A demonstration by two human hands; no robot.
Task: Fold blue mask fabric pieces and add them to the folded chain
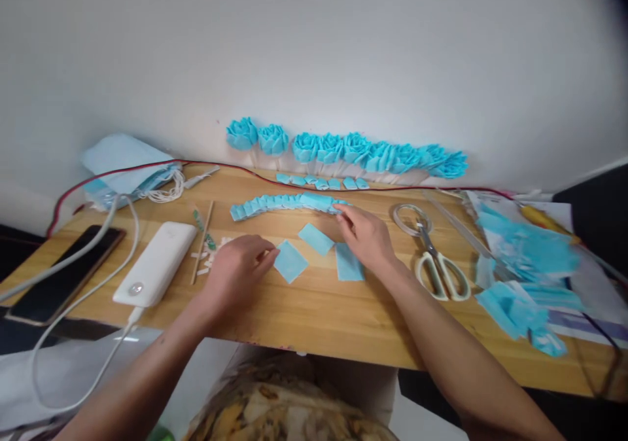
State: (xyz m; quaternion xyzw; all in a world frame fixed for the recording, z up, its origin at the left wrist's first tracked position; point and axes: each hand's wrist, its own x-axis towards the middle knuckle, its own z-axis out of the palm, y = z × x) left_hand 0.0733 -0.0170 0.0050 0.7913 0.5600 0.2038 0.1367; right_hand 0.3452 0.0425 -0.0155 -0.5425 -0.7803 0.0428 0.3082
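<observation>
Right hand: fingers are touching the curved row of folded light-blue fabric pieces, frame centre, grip unclear | Left hand: curled fingers are pointing toward a flat blue fabric square, hold unclear | Risk: a snagging fingertip could be skewing the row

Shows smooth, pale wood across the tabletop, with visible grain and a faint sheen. Looks thin, matt and cloth-like on the blue squares; appears much the same on the chain of folded pieces, only creased and ridged. Looks matt too on the blue flowers, ruffled with layered petals. Has shiny grey metal on the blades of the scissors, smooth cream plastic on their handles. Seems dark and glossy on the phone, like smooth white plastic on the power bank. Looks like soft, matt fabric on the face masks, like plain wood on the thin stick.
</observation>
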